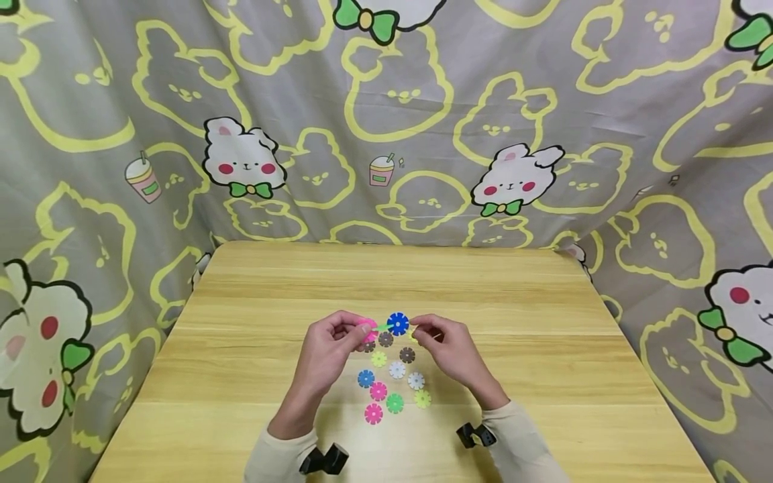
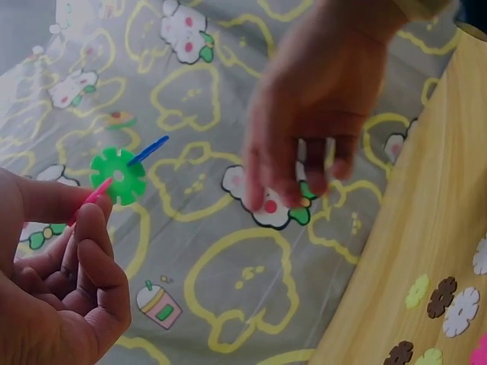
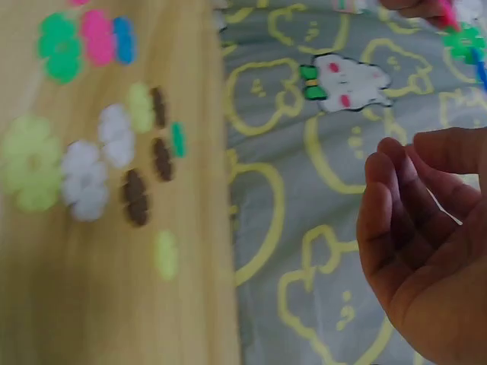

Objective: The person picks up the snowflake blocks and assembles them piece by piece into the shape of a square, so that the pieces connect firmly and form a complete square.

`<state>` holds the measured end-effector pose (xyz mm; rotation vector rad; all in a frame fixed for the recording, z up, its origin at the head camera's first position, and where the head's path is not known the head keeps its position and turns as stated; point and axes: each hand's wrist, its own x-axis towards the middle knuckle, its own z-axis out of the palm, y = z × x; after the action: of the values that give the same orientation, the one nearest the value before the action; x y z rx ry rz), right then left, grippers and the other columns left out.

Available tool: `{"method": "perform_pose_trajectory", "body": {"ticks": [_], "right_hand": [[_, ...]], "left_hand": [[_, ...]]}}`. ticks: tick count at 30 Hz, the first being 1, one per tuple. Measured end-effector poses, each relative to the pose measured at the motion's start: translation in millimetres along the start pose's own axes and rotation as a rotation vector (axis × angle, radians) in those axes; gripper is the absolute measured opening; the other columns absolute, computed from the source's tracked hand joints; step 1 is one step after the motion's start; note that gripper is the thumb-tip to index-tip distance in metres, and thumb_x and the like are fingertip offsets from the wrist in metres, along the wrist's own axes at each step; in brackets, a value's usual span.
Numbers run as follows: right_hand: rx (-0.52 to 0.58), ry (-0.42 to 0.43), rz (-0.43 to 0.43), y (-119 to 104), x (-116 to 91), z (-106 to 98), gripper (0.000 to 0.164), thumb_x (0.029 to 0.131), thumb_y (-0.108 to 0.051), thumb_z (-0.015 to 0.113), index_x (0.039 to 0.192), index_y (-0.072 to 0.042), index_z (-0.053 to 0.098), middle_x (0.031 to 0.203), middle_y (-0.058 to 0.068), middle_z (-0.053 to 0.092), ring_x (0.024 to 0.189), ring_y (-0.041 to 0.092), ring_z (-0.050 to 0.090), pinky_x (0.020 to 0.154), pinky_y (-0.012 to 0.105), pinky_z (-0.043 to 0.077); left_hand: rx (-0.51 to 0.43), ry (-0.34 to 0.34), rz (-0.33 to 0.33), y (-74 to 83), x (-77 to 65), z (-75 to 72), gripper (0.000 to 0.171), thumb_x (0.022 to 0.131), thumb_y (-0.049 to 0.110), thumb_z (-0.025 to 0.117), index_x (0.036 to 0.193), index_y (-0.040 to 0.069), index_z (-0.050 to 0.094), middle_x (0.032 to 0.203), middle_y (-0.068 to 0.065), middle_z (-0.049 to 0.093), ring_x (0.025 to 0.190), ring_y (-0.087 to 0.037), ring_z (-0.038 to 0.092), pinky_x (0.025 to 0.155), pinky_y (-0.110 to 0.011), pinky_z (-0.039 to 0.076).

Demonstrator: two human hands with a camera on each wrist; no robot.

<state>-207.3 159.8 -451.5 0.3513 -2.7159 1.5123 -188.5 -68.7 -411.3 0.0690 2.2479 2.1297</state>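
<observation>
My left hand [image 1: 329, 342] pinches a pink notched disc [image 1: 366, 329] between thumb and fingers, above the table. Slotted into it is a green notched disc [image 2: 118, 176], seen nearly edge-on in the head view. A dark blue notched disc [image 1: 398, 324] joins the green one on its far side, so the three form a short chain. My right hand [image 1: 447, 342] hovers just right of the blue disc, fingers loosely bent. In the right wrist view nothing lies between its thumb and fingers, and a gap separates it from the chain.
Loose notched discs lie below the hands on the wooden table [image 1: 241, 376], among them a brown disc [image 1: 407, 355], a white disc [image 1: 397, 369], a light blue disc [image 1: 366, 379], a green disc [image 1: 395, 403] and a yellow disc [image 1: 422, 399]. A patterned curtain [image 1: 314, 87] surrounds the table.
</observation>
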Motion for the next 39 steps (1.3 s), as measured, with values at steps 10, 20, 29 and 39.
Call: {"method": "perform_pose_trajectory", "body": {"ticks": [10,20,29,39], "right_hand": [[-0.256,-0.215,-0.085,35.9,1.2,26.5,0.019,0.090,-0.009,0.066,0.108,-0.009,0.071,0.093,-0.003,0.069,0.079,0.007,0.061,0.068,0.019,0.052],[-0.425,-0.316,-0.127,46.8,-3.0,42.1,0.026,0.088,-0.013,0.067,0.113,-0.012,0.069,0.089,-0.006,0.062,0.077,0.004,0.054,0.069,0.020,0.050],[-0.571,-0.335,-0.152,52.0,-7.0,51.1,0.032,0.087,-0.021,0.070,0.118,-0.012,0.068,0.098,-0.001,0.063,0.078,0.006,0.053,0.067,0.021,0.049],[-0.588,-0.307,-0.142,53.2,-5.9,55.3,0.026,0.086,-0.019,0.071,0.111,-0.012,0.069,0.092,-0.004,0.060,0.075,0.005,0.050,0.064,0.021,0.047]], "left_hand": [[-0.006,0.014,0.005,-1.0,1.3,-3.7,0.011,0.090,0.013,0.068,0.095,0.003,0.069,0.082,-0.011,0.068,0.068,-0.016,0.064,0.065,-0.027,0.057],[-0.027,-0.001,-0.001,-1.4,0.2,-3.1,0.011,0.091,0.013,0.067,0.096,0.003,0.069,0.082,-0.010,0.068,0.069,-0.016,0.064,0.067,-0.029,0.058],[-0.032,-0.003,-0.007,-1.4,-0.7,-2.9,0.013,0.091,0.016,0.068,0.096,0.004,0.069,0.082,-0.010,0.067,0.068,-0.016,0.064,0.064,-0.025,0.056],[-0.014,0.002,-0.015,-2.4,-0.4,-2.4,0.012,0.091,0.015,0.068,0.094,0.003,0.069,0.080,-0.009,0.066,0.068,-0.017,0.064,0.065,-0.026,0.056]]}}
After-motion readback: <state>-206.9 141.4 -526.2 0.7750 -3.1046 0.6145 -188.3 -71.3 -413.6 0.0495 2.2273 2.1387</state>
